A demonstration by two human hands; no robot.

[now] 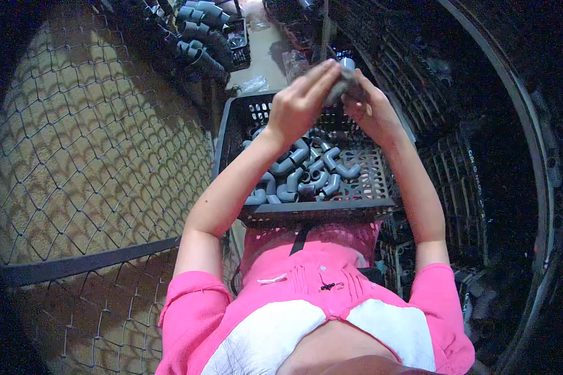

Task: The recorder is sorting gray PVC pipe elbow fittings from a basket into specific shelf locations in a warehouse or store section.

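Above the far part of a black plastic crate (pixel 319 206), both hands are raised together around a grey pipe fitting (pixel 347 63). My left hand (pixel 305 96) presses its fingers along the left side of the fitting. My right hand (pixel 368 105) curls around it from the right. A blurred grey mass (pixel 341 88) lies between the palms; whether it is part of the fitting or a cloth I cannot tell. Below, several grey plastic elbow fittings (pixel 293 161) lie heaped in the left and middle of the crate, whose perforated floor (pixel 370 176) shows at the right.
A chain-link fence (pixel 89 154) with a flat metal bar (pixel 89 262) runs along the left. Larger grey pipe fittings (pixel 199 33) are piled at the far left, near another black crate (pixel 240 51). Stacked dark crates (pixel 455 197) line the right. Clear plastic wrapping (pixel 254 84) lies beyond the crate.
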